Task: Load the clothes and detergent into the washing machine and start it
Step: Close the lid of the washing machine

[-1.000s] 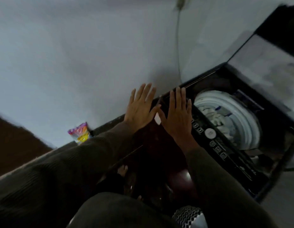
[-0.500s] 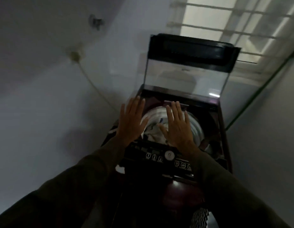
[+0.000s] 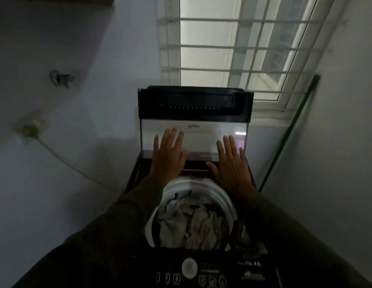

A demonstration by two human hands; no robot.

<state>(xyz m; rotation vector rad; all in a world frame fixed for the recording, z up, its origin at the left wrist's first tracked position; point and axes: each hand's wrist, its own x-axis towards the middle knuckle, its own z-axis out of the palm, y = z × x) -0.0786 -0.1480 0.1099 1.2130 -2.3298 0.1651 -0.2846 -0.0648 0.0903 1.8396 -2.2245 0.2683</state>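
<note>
A dark top-loading washing machine (image 3: 137, 173) stands in front of me with its glass lid (image 3: 201, 138) raised upright. Pale crumpled clothes (image 3: 189, 223) fill the white drum (image 3: 220, 194). My left hand (image 3: 168, 156) and my right hand (image 3: 232, 163) are held flat with fingers spread, above the far edge of the opening, fingertips over the lower part of the lid. Neither holds anything. The control panel (image 3: 201, 271) with a white round knob (image 3: 189, 267) and several buttons lies nearest me. No detergent is in view.
A barred window (image 3: 232, 48) is behind the machine. A green pole (image 3: 289, 129) leans in the right corner. On the left wall, a socket (image 3: 33, 127) has a cord running down to the machine. Walls close in on both sides.
The view has swung from the machine's left side to square in front of it and closer. Both hands, still spread and empty, have moved from over the panel and drum to the raised lid.
</note>
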